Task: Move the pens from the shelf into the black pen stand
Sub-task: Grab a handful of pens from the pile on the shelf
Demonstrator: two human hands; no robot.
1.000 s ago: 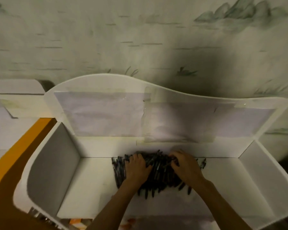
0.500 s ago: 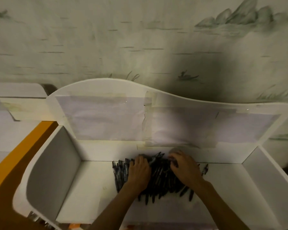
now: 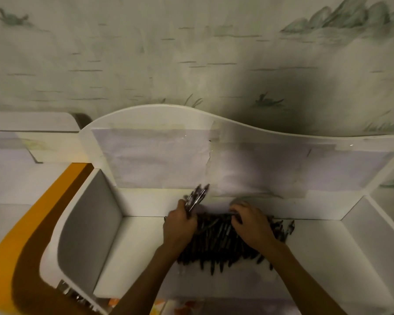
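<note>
Black pens (image 3: 225,242) mostly remain on the white shelf (image 3: 137,244); left hand (image 3: 180,226) grips a few pointing to 1 o'clock, right hand (image 3: 251,226) rests curled on the pile, grip unclear.

A white shelf (image 3: 132,253) with a wavy back panel and upright side walls carries a heap of dark pens (image 3: 223,244). The heap lies on the shelf floor, toward 12 o'clock against the back panel, well apart from both side walls.
</note>
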